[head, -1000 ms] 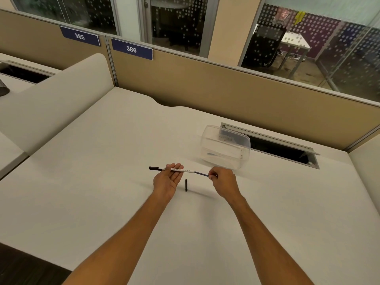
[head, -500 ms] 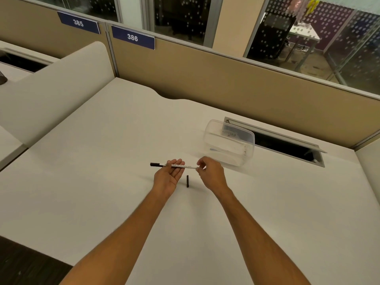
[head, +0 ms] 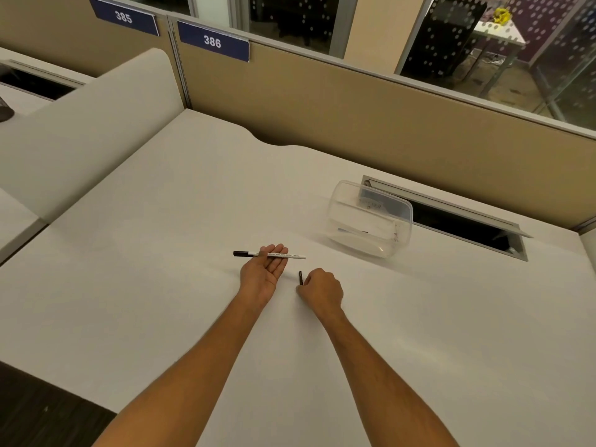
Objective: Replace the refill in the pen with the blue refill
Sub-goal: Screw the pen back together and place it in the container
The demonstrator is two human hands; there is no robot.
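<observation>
Lying across the upturned fingers of the left hand (head: 263,275), the pen (head: 269,254) is held level above the white desk (head: 161,253), with its black cap end pointing left and its white barrel end reaching right past the fingertips. The fingers of that hand are kept nearly straight and close together under the barrel; whether the thumb is pressed onto the pen cannot be told from this angle. Just to the right and slightly nearer, a small black pen piece (head: 300,276) is seen at the fingertips of the right hand (head: 321,290), whose fingers are curled downward over the desk; the piece appears to be pinched at its near end, though the contact is hidden by the knuckles. No blue refill can be made out outside the barrel. Farther right and farther away, a clear plastic container (head: 371,217) is set on the desk, with what may be thin items lying inside. Beyond it, an open cable slot (head: 467,225) is cut into the desk beside the tan partition (head: 354,117), on which a sign marked 386 (head: 213,41) is fixed.
</observation>
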